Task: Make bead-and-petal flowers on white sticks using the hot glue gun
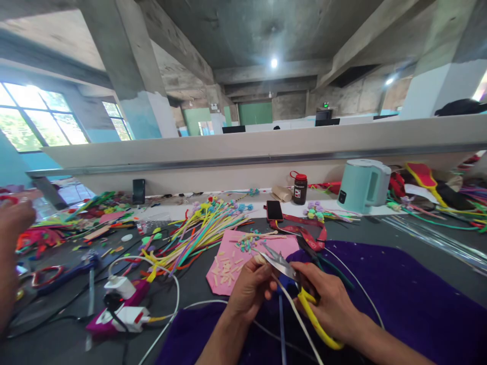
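My left hand is closed in a pinch on a long cream strip, near its upper end; the strip hangs down to the bottom edge. My right hand grips yellow-handled scissors, whose metal blades point up and left, across the top of my left fingers. Whether the blades touch the strip is hard to tell. Behind my hands lies a pink sheet with many short cream pieces and a small pile of teal and purple bits.
Purple cloth spreads under and right of my hands. A power strip with white cables sits left. Behind are colourful stems, a phone, a bottle and a kettle. Another person's arm is at far left.
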### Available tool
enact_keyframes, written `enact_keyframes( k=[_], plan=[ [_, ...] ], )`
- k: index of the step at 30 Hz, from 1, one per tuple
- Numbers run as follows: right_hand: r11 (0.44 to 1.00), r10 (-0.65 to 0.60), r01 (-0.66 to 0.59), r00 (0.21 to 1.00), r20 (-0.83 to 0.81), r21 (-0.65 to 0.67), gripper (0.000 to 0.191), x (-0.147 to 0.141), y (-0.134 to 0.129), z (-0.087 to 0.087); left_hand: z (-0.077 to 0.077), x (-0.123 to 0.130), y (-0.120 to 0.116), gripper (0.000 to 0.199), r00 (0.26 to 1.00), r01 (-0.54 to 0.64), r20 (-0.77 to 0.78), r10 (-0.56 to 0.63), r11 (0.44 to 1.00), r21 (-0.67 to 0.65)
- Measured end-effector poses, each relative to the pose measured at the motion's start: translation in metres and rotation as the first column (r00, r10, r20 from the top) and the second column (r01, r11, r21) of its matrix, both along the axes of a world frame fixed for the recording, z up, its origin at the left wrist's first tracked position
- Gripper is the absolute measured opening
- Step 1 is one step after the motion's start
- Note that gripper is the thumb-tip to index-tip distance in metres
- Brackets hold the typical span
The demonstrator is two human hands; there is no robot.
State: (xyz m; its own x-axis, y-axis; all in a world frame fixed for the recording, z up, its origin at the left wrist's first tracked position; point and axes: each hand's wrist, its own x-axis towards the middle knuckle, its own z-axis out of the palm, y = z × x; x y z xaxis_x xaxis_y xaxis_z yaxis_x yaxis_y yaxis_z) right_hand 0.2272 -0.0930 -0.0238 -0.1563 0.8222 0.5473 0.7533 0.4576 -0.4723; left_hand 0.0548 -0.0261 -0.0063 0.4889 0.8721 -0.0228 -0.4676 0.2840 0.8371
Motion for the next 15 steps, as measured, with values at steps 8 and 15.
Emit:
enact_keyframes(
  k=[8, 15],
  plan=[
    [0.996, -0.023, 0.018, 0.998, 0.061, 0.082, 0.051, 0.0034, 0.0006, -0.0032, 0.0023, 0.0022, -0.0018, 0.030, 0.997, 0.032, -0.065, -0.031, 0.999, 0.014],
    [0.997, -0.019, 0.014, 0.997, 0.079, 0.071, 0.050, 0.0033, 0.0008, -0.0039, -0.0008, 0.0015, -0.0011, 0.027, 0.996, 0.025, -0.088, -0.022, 0.999, 0.030]
  ],
)
